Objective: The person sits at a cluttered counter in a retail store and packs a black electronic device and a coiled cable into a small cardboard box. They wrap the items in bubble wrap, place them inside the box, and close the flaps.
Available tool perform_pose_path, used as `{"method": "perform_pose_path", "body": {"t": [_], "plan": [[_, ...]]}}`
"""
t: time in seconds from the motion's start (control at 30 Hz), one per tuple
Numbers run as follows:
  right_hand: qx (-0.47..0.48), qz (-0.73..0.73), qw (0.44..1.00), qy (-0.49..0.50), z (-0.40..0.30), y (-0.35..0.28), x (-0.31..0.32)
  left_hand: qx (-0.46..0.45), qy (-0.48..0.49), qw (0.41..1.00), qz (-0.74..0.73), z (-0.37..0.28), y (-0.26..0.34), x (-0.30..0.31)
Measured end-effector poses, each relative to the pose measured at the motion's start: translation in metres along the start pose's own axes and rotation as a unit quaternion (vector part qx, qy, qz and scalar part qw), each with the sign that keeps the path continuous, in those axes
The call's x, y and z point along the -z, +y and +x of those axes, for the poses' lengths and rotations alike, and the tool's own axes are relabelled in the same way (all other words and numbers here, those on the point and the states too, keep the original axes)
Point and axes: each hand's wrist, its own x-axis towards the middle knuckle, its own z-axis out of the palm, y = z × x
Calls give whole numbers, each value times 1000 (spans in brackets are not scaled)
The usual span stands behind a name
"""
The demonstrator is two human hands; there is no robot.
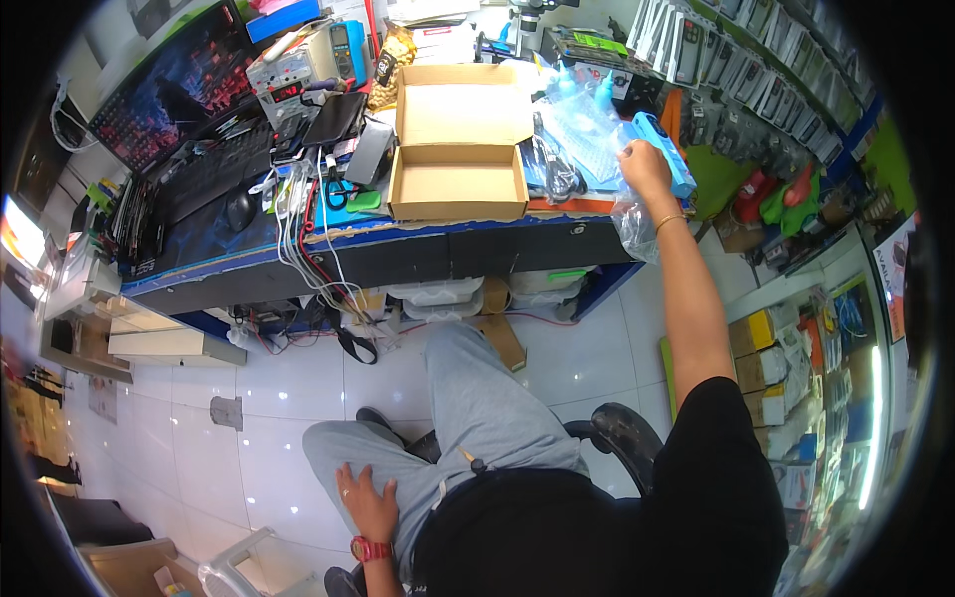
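My right hand [643,166] reaches to the right end of the workbench, its fingers closed on a clear plastic bag [636,230]. Part of the bag hangs over the bench's front edge. Left of this hand, more clear plastic lies over a pale keyboard-like item [586,145]; whether it is the same bag I cannot tell. A bundled black cable [561,175] in plastic lies beside it. The open cardboard box [459,183] stands at the bench's front edge, lid raised, with nothing visible inside. My left hand [368,498] rests on my left thigh, fingers spread and holding nothing.
Left of the box are scissors [337,195], hanging cables [295,216], a mouse [239,209], a keyboard [216,172] and a monitor [175,89]. A bench power supply [283,78] and a multimeter [348,52] stand behind. Packaged phone cases [690,48] line the right wall.
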Motion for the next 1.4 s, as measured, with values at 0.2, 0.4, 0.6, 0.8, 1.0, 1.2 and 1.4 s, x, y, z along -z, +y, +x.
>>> {"method": "perform_pose_path", "body": {"t": [0.2, 0.4, 0.6, 0.8, 1.0, 1.2, 1.4], "plan": [[110, 26, 964, 241, -26, 15, 71, -3, 13, 981, -194, 15, 8, 8], [507, 118, 846, 111, -219, -108, 65, -92, 6, 805, -585, 39, 104, 85], [642, 222, 708, -194, -378, -176, -16, 29, 69, 743, -665, 75, 127, 96], [376, 192, 902, -95, -193, -314, 6, 110, 190, 772, -596, 52, 48, 149], [348, -46, 925, -146, -89, -416, -76, 69, 304, 814, -491, 33, 2, 187], [307, -165, 934, -78, -50, -413, -123, 102, 333, 841, -415, -8, -24, 213], [188, -28, 976, -106, -15, -416, -155, 112, 289, 838, -449, -33, -31, 222]]}}
